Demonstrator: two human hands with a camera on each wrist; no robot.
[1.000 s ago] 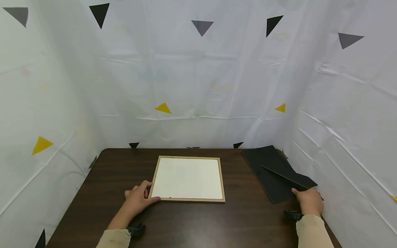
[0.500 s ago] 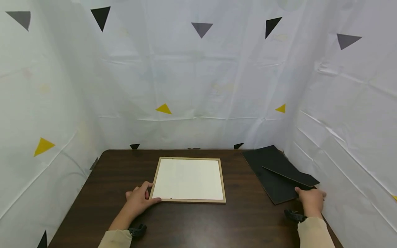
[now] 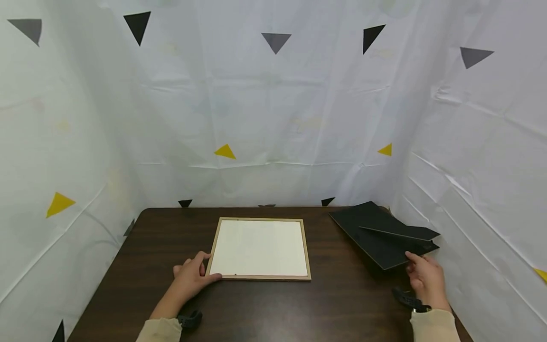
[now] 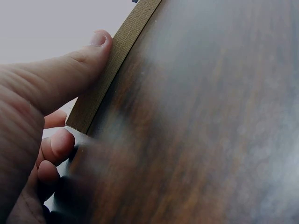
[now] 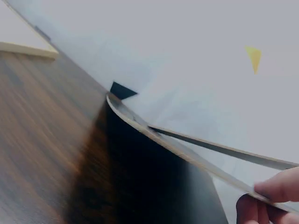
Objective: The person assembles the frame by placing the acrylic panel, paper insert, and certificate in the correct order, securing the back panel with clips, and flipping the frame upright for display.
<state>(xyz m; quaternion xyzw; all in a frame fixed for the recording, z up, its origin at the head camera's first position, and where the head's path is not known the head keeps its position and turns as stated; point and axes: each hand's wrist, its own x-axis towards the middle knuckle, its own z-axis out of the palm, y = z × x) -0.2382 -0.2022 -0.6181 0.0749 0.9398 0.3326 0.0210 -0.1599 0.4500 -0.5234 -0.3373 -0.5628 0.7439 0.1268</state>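
Observation:
A picture frame with a thin light-wood rim lies on the dark table, a white panel inside it. My left hand grips its near left corner, with the thumb along the near side and the index finger at the left side. At the right, my right hand pinches the near edge of a black backing board between thumb and fingers. The board is tilted, its near end raised off the table. Its stand flap sticks up from the top face.
The dark wooden table has white sheeting with printed triangles behind it and along both sides. The right-hand sheeting stands close beside the backing board. A black strap sits on each wrist.
The near end of the backing board has come up from the table in my right hand, which has turned to pinch its edge. My left hand and the picture frame have stayed in place.

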